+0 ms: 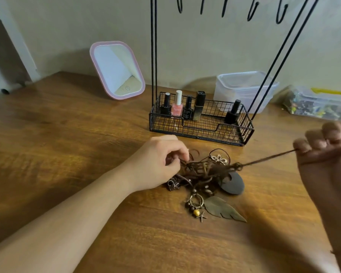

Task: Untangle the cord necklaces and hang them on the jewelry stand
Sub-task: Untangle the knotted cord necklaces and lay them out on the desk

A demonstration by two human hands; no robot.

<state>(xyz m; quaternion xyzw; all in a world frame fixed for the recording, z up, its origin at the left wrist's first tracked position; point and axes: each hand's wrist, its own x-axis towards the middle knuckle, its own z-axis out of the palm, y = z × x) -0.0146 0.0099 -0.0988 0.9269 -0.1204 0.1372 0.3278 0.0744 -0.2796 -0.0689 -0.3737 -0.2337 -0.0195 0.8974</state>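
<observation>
The pink nail polish bottle (177,107) carries script lettering too blurred to read. A black bottle (187,110) beside it shows small white letters, also illegible.

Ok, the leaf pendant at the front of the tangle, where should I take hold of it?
Pinch the leaf pendant at its broad upper end, where it meets the tangle, coming from the bare near side. It lies flat on the table, tip pointing away from the cords, so only the edges offer grip.
</observation>
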